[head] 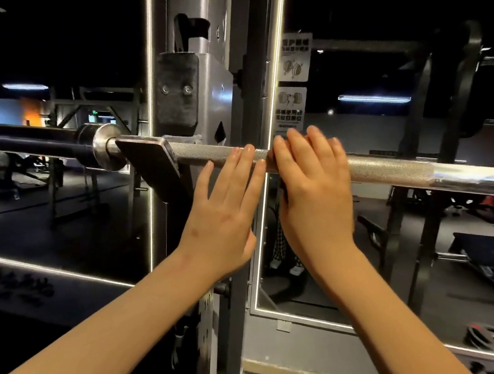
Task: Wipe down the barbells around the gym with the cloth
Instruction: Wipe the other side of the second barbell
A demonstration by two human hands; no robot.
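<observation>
A steel barbell (389,170) with a knurled shaft lies across the rack's hook (150,163); its collar and dark sleeve (54,145) stick out to the left. My right hand (312,186) lies over the shaft just right of the upright, with its fingers curled over the top of the bar. My left hand (227,213) is beside it with straight fingers, the fingertips touching the knurled part. A dark patch shows under my right palm. I cannot tell whether that patch is the cloth, and no cloth is plainly visible.
The grey rack upright (198,71) with a black pad stands directly behind the bar. A lit-edged mirror (352,101) with two stickers is behind my hands. Another rack, a bench (493,253) and weight plates (489,338) are at the right.
</observation>
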